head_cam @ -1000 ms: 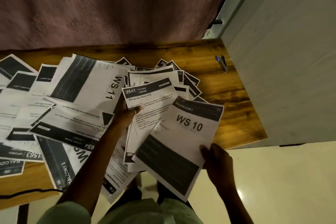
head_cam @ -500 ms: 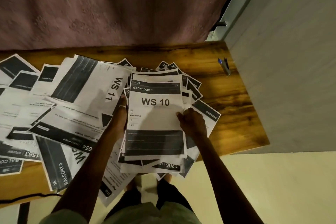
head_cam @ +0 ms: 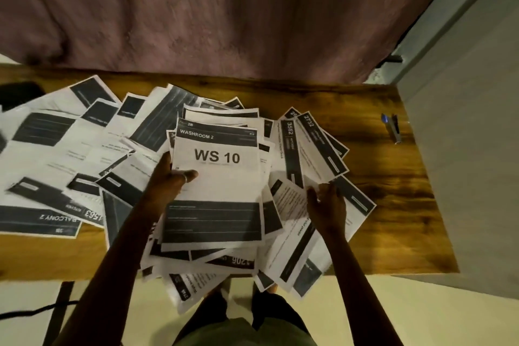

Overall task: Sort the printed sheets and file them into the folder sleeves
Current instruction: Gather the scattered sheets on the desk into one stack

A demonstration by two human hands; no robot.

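A stack of printed sheets sits at the table's middle, topped by the "WASHROOM 2 / WS 10" sheet (head_cam: 222, 177). My left hand (head_cam: 168, 180) grips the stack's left edge, thumb lying on the top sheet. My right hand (head_cam: 325, 202) is to the right of the stack, its fingers loosely curled over loose sheets (head_cam: 314, 149) fanned out there; I cannot see it holding any of them. More printed sheets (head_cam: 56, 154) lie spread over the table's left half. No folder is in view.
The wooden table (head_cam: 393, 205) has bare wood on its right side, where a blue pen (head_cam: 391, 126) lies. A pinkish curtain (head_cam: 224, 8) hangs behind, a grey wall panel (head_cam: 477, 149) stands at right. A black cable (head_cam: 28, 314) runs at lower left.
The WS 10 sheet was carried from the right and laid on top of the stack. My right hand let go of it and moved right onto the loose sheets. My left thumb now rests on it.
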